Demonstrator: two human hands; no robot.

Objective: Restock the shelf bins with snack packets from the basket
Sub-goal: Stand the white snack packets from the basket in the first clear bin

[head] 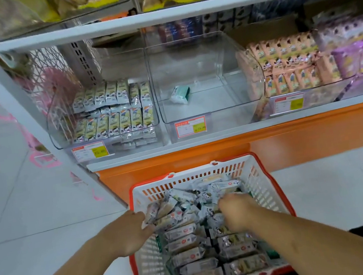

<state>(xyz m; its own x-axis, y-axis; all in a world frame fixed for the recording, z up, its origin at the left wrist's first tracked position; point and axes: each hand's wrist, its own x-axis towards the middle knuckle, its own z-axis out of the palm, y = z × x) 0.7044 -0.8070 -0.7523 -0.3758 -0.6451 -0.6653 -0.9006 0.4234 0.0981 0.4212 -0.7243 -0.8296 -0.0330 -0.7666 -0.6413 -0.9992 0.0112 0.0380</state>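
A person crouched at a shop shelf reaches both hands into a red-and-white basket standing on the floor in front of an orange shelf base. The left hand grips a loose clutch of snack packets at the near-left of the heap, fingers curled round them; the right hand is dug in among the packets, fingers buried, so whether it holds any cannot be told. The two hands are apart, with the pile between them. Above, the middle clear bin holds only one stray green-and-white packet, while the left bin is stocked in neat upright rows and the right bin is full of pink packs. The wrappers look light, crinkly and slick, and likely to slide from a loose fistful; taking several side by side across their middles, pressed flat together, seems the safest hold.
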